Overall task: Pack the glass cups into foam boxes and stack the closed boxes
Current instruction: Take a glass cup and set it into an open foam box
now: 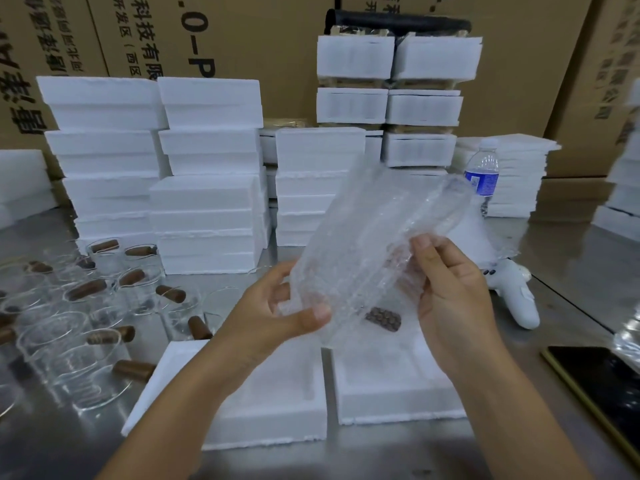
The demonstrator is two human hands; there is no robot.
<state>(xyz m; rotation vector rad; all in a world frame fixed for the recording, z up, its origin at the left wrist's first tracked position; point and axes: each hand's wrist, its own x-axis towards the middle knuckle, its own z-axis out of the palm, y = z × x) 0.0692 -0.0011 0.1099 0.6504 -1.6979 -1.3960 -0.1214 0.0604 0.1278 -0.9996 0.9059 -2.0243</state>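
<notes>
Both hands hold up a clear bubble-wrap bag [367,237] with a glass cup inside; its brown handle [383,319] shows through near the bottom. My left hand [277,313] pinches the bag's lower left edge with the thumb on top. My right hand [446,296] grips the right side. Below the hands lie two open white foam box halves, one on the left [277,407] and one on the right [391,386], on the metal table. Several glass cups with brown handles [79,320] stand at the left.
Stacks of closed foam boxes [207,174] rise behind, with more stacks [388,98] against cardboard cartons. A water bottle [482,174], a white controller [516,292] and a black phone [602,386] are on the right. A pile of foam sheets [519,174] stands at the back right.
</notes>
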